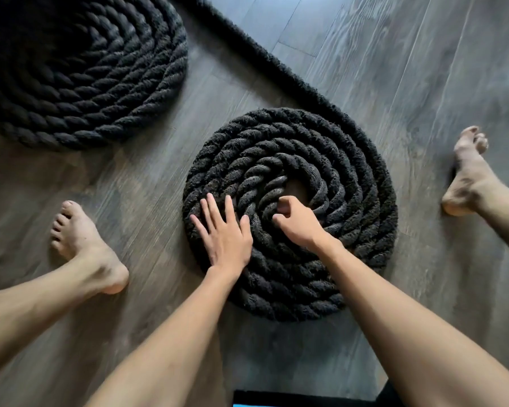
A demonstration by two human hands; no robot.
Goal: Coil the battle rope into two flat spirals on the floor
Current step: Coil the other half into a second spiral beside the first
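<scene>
Grey plank floor (394, 69) bearing a large spiral (86, 83) and a small spiral (335, 186) of rope.
Left hand (227, 233) lies flat, fingers straight, on the small spiral; right hand (299, 221) grips its inner turn.

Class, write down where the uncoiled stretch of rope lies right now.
In the head view the uncoiled stretch runs diagonally from the top edge, right of the larger spiral, down to the upper right of the smaller spiral.

Soft, moderate light produces a pale sheen on the floor (423, 69) at upper right, the far coil (71, 69) at upper left sinks into shadow, and wide-angle distortion with slight motion blur softens the frame edges.
</scene>
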